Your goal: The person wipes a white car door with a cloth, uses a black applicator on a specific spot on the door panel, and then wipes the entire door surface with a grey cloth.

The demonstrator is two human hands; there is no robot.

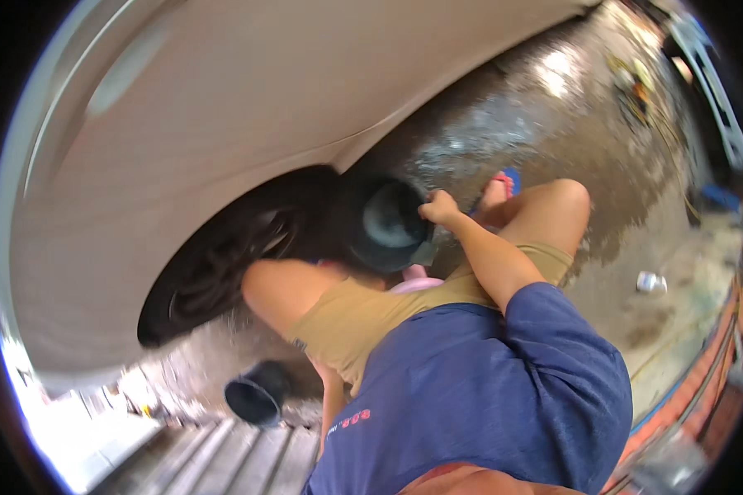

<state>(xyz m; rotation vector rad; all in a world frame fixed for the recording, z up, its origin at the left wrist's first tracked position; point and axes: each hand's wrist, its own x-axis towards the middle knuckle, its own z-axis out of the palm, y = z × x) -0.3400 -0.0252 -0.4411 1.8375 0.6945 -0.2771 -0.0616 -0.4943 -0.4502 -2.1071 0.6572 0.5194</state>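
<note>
My right hand (pixel 440 208) is closed on the rim of a dark bucket (pixel 380 254) between my knees. Pale, cloudy liquid shows inside it. Just left of the bucket is the black wheel (pixel 223 264) of a light-coloured car (pixel 248 91), with my left knee beside the tyre. My left forearm (pixel 332 400) runs down past my left thigh, which hides the hand and anything it may hold. A second dark bucket (pixel 256 394) stands on the ground at the lower left, away from my right hand.
Wet concrete floor (pixel 504 124) spreads ahead and right. Part of a pink thing (pixel 417 282) shows beneath me. A small white packet (pixel 651 282) lies at the right. Cables or hoses (pixel 722 355) run along the right edge. A slatted metal surface (pixel 223 458) is at the lower left.
</note>
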